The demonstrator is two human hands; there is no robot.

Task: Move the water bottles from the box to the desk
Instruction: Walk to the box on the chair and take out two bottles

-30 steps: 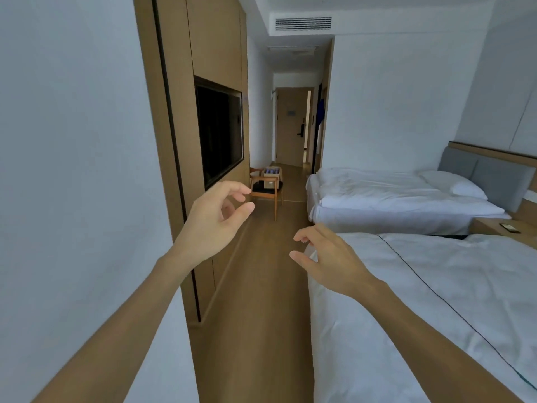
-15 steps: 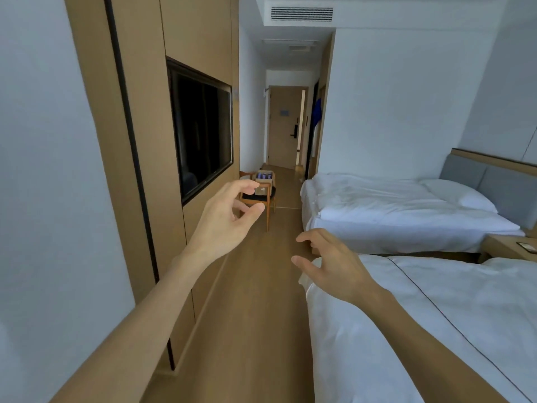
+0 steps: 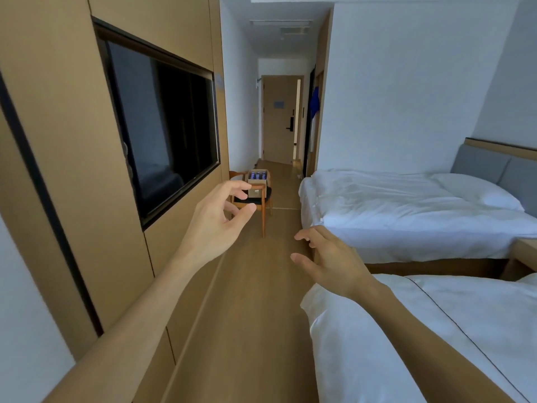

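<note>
The left hand (image 3: 216, 219), mid-frame, and the right hand (image 3: 331, 257), lower centre, are both raised with fingers loosely curled, holding nothing. I'd say the job has barely begun: the box (image 3: 257, 184) sits on a chair (image 3: 263, 205) far down the corridor, water bottles (image 3: 258, 175) inside it. No desk in view; the bottle count is unclear.
</note>
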